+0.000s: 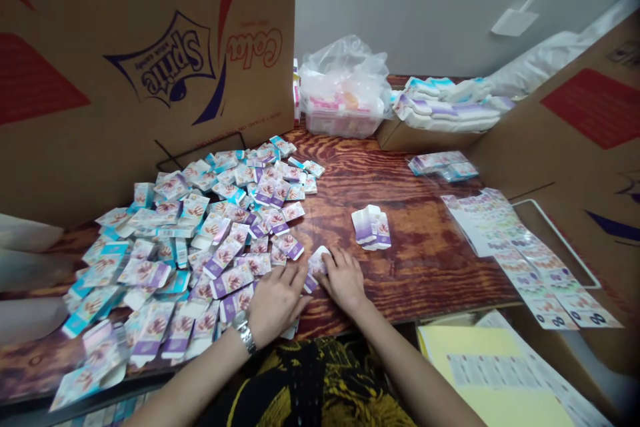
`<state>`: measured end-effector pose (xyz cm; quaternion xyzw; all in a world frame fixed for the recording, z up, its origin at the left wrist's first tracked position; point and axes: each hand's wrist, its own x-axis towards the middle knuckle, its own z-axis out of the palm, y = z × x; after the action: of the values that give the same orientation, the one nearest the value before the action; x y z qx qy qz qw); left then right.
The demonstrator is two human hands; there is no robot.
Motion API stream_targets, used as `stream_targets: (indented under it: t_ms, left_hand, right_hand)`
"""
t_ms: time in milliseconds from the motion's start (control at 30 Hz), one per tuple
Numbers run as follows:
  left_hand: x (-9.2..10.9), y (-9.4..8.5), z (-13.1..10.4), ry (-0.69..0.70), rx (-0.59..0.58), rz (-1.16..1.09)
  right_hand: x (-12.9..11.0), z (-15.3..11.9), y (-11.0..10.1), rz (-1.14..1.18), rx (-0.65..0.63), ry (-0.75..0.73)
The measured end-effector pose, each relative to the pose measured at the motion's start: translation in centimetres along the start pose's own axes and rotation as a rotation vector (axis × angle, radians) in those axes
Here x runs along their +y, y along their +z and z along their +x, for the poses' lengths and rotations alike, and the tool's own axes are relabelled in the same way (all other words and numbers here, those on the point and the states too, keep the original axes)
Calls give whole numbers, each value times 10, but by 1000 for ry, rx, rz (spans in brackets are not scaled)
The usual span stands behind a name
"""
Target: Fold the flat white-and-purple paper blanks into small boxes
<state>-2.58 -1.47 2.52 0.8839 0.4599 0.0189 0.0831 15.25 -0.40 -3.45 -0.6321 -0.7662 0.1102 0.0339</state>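
A small white and purple box (317, 267) lies on the wooden table between my two hands. The fingers of my right hand (344, 280) are closed on its right side. My left hand (280, 300), with a metal watch at the wrist, has its fingers spread beside the box, at the edge of the heap; nothing shows in it. A large heap of small blue, white and purple boxes (200, 233) covers the left of the table. Beyond my right hand sits a short stack of flat purple and white cartons (371, 227).
Large cardboard boxes stand at the left (150, 0) and right (590, 167). Behind are a bagged plastic tub (343, 107) and a carton of flat packs (430, 137). Printed sticker sheets (530, 253) lie at the right, with yellow paper (490, 373) below the table edge.
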Motion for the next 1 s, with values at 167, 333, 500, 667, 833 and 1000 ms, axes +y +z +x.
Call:
stream_targets:
  t_ms: [167,333,500,667,833,1000]
  left_hand:
    - [18,31,24,-13,-23,44]
    - [24,47,36,-10,-30,46]
    - [20,52,32,-17,-7,22]
    - [18,59,29,-42,15,8]
    - [17,65,27,-65,60,-6]
    - [19,62,29,-120,214,-127]
  right_hand:
    - [8,6,-5,20,18,15]
    - [12,4,-2,-11,60,39]
    - [8,-7,10,18,116,-46]
    - [3,-6,13,177,126,98]
    - [2,6,7,313,105,216]
    - [5,9,-5,585,200,189]
